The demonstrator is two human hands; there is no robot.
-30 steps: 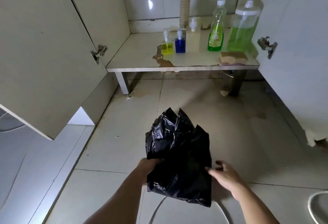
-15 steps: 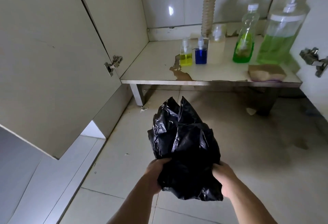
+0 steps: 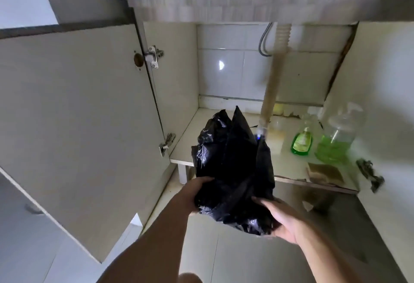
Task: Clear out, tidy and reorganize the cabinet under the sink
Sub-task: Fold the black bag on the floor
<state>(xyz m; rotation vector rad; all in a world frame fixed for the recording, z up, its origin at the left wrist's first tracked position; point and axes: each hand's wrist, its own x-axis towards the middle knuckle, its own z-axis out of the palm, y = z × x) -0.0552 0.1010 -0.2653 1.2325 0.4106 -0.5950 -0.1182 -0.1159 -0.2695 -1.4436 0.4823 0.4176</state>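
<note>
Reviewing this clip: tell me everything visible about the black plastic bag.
The black plastic bag is glossy, thin and heavily crumpled, bunched into a lump with pointed folds sticking up. It is held in the air in front of the open under-sink cabinet, above the tiled floor. The left hand grips its left side; the right hand cups it from below on the right. Contents cannot be seen.

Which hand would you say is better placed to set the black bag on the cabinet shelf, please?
Probably the left hand: it grips the bag on the side facing bare shelf. The right hand cups it from below, nearer the bottles.
</note>
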